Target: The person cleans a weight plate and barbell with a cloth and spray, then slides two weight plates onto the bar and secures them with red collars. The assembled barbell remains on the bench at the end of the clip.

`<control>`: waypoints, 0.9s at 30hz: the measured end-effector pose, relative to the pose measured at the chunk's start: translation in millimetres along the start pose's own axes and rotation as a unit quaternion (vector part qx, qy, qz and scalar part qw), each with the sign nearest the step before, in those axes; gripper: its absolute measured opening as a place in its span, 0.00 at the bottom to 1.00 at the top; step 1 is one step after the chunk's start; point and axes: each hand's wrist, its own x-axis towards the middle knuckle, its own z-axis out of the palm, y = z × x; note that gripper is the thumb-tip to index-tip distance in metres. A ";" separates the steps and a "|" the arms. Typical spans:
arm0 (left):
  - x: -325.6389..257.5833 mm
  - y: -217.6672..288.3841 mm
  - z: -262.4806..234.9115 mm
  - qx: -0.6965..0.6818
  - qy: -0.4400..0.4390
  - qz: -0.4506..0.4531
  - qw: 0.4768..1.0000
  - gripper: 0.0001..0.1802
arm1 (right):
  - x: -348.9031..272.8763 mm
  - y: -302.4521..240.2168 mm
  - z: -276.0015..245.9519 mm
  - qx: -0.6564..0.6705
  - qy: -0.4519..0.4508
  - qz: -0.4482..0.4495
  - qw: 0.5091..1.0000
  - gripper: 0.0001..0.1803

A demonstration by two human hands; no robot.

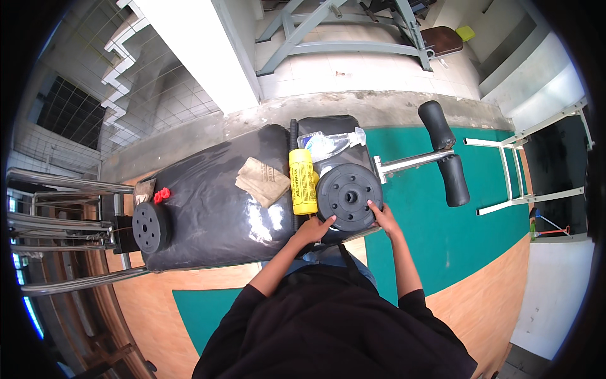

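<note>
A round black weight plate point(364, 211) with a ring of small holes and a centre bore is at the near right end of a black padded bench point(214, 208). My left hand point(314, 230) grips its lower left rim, thumb on the upper face. On its right rim my right hand point(384, 218) takes hold, thumb on top; the fingers beneath are hidden. Just left of the plate lies a yellow can point(303, 183). Beyond it rests a clear spray bottle point(331, 145) on its side. A folded beige cloth point(263, 182) lies left of the can.
Another weight plate point(150, 227) and a small red item point(161, 194) sit at the bench's left end, beside chrome bars point(76, 226). Black foam rollers point(437, 126) on a metal post stick out to the right over a green mat point(435, 252). A grey steel frame point(353, 47) stands at the back.
</note>
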 end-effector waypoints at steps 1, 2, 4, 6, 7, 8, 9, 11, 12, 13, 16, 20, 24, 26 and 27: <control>-5.1 -3.4 -2.1 -0.010 -0.003 0.012 1.000 0.43 | -0.8 0.8 -0.3 0.015 -0.003 0.003 1.000 0.50; -11.0 -7.8 -3.8 -0.019 -0.007 0.025 0.999 0.42 | -1.0 1.4 -0.1 0.031 -0.005 0.006 0.999 0.52; -27.1 -13.8 -14.5 -0.032 -0.022 0.027 0.999 0.40 | -9.2 -5.8 2.1 0.057 0.004 0.023 0.998 0.53; -48.2 -14.0 -33.9 -0.035 -0.051 0.009 0.998 0.41 | -12.4 -6.5 2.0 0.076 0.014 0.035 0.996 0.53; -52.3 -19.8 -45.8 -0.023 -0.041 -0.003 0.999 0.41 | -9.3 -3.0 1.4 0.080 0.016 0.037 0.996 0.53; -54.5 -26.6 -58.3 -0.011 -0.032 -0.016 0.999 0.42 | -8.8 -2.5 2.0 0.084 0.019 0.039 0.996 0.53; -55.1 -30.6 -63.9 0.001 -0.023 -0.029 0.999 0.42 | -9.0 -1.2 2.3 0.090 0.034 0.028 0.995 0.52; -53.3 -35.6 -61.8 -0.018 0.197 0.018 0.980 0.43 | -14.4 -6.4 5.5 0.101 0.061 0.005 0.993 0.49; -52.2 -37.7 -60.1 -0.026 0.303 0.042 0.952 0.44 | -7.5 -1.1 10.0 0.146 0.050 -0.021 0.988 0.46; -49.4 -25.7 -58.5 -0.067 0.330 0.072 0.939 0.49 | 3.5 8.8 13.7 0.192 0.044 -0.047 0.979 0.44; -28.3 -13.1 -52.1 -0.043 0.388 0.106 0.915 0.51 | 9.7 5.1 27.6 0.249 0.050 -0.079 0.964 0.39; -8.3 -8.9 -49.3 0.031 0.313 0.149 0.937 0.47 | 5.5 0.2 40.3 0.244 0.089 -0.097 0.961 0.38; -9.6 -15.4 -53.0 -0.084 0.362 0.125 0.920 0.34 | -6.2 -13.3 55.5 0.159 0.131 -0.115 0.972 0.47; -21.3 -10.0 -59.8 -0.076 0.372 0.120 0.917 0.33 | 5.3 -7.5 62.3 0.075 0.180 -0.095 0.976 0.54; -25.2 -8.8 -62.0 -0.082 0.376 0.126 0.914 0.33 | 9.6 -3.0 61.7 0.083 0.169 -0.093 0.978 0.56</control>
